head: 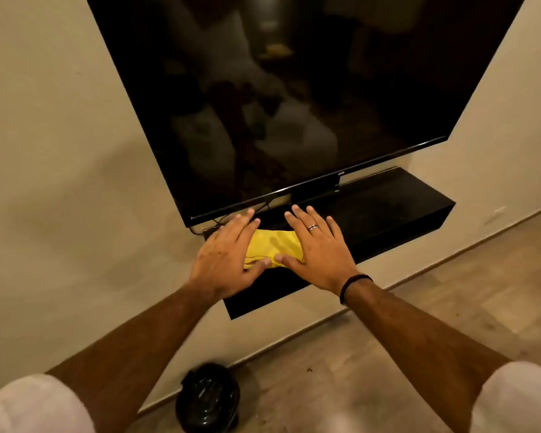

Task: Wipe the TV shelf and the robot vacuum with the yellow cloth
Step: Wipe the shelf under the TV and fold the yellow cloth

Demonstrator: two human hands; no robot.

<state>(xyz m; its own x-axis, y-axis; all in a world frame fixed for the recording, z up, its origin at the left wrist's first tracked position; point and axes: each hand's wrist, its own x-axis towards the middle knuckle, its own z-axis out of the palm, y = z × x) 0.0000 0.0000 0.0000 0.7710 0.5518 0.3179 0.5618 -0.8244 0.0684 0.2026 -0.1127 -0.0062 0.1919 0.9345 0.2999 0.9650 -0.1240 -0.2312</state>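
Observation:
A yellow cloth [274, 249] lies bunched on the left end of the black wall-mounted TV shelf [397, 210]. My left hand [228, 254] lies flat on the cloth's left part, fingers spread. My right hand [320, 248], with a ring and a dark wristband, presses flat on the cloth's right part. Both thumbs meet at the cloth's near edge. The round black robot vacuum [207, 398] sits on the floor below, next to the wall, glossy on top.
A large dark TV [294, 89] hangs just above the shelf, its lower edge close over my fingertips. Cables [219, 221] dangle behind the shelf's left end. Beige wall on both sides, wooden floor [388, 354] below.

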